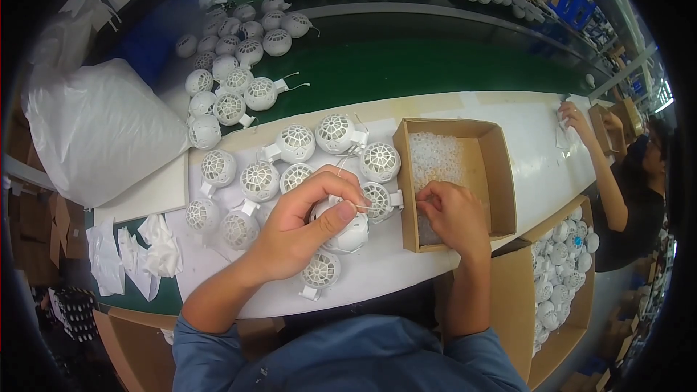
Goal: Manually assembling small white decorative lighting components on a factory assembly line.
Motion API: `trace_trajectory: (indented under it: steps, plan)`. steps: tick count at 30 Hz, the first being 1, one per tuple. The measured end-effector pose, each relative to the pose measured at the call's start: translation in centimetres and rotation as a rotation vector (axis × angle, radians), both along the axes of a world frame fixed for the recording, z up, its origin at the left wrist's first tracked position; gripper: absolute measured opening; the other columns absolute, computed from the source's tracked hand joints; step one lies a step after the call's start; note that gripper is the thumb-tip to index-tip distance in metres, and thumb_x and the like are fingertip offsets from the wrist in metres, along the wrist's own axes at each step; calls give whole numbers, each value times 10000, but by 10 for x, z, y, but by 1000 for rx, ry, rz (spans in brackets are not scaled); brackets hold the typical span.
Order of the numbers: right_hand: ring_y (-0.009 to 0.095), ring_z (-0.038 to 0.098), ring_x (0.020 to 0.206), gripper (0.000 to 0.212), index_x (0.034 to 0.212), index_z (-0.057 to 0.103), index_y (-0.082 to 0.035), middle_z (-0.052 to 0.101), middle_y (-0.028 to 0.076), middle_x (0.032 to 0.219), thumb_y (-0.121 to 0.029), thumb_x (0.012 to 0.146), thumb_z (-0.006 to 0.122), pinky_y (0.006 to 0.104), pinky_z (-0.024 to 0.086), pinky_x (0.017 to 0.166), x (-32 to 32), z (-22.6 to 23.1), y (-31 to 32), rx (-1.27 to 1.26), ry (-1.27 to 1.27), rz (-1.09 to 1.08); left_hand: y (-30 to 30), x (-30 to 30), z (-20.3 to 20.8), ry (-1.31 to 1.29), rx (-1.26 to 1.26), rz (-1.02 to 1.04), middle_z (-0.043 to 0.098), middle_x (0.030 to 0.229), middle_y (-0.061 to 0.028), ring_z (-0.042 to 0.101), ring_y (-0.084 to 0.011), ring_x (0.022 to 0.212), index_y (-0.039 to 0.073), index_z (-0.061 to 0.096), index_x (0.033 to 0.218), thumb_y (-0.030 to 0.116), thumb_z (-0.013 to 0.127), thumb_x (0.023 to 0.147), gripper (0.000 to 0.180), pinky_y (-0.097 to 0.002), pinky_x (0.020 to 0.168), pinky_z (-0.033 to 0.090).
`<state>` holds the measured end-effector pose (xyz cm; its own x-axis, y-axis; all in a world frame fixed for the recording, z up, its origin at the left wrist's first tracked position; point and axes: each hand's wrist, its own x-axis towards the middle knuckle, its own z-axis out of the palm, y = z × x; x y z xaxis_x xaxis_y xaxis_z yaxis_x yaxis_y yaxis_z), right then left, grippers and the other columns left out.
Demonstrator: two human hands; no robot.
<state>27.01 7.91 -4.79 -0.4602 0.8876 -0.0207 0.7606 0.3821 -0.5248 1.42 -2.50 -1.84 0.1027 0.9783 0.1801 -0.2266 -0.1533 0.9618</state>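
My left hand (pixel 308 221) is closed, thumb and forefinger pinching thin white wires (pixel 361 207). Beneath it sits a white ball-shaped housing (pixel 350 236), partly hidden by the hand; whether the other fingers grip it I cannot tell. My right hand (pixel 456 216) reaches over the near left part of an open cardboard box (pixel 497 174). Its fingers are bent together, and anything between them is hidden. Inside the box lie many small translucent pieces (pixel 435 156). Several white round housings with lattice fronts, such as this one (pixel 296 143), stand around my left hand on the white tabletop.
More housings (pixel 247 51) crowd a green surface (pixel 406 65) beyond the table. A big white plastic bag (pixel 102 131) and crumpled white bags (pixel 160 247) lie left. A carton of white balls (pixel 559 268) stands at lower right. Another person's hand (pixel 575 117) works at far right.
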Motion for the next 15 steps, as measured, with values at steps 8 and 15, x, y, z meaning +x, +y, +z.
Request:
trace_trajectory:
  steps: [8,15]
  plan:
    - [311,663,699,93,934,728,-71,671,129,738,-109,849,729,409,512,655,0,-4,2,37,69,84,1,-1,-1,12,10,6,588,1121,-77,560,-175,1098,41,636,1104,161,602,1042,139,-319,1003,423]
    - [243,660,654,68,923,728,-34,704,122,778,-73,870,713,362,504,619,-3,-4,2,120,236,-35,2,-1,-2,-1,32,27,575,1112,-69,542,-164,1100,42,641,1101,152,607,1038,131,-314,1000,415]
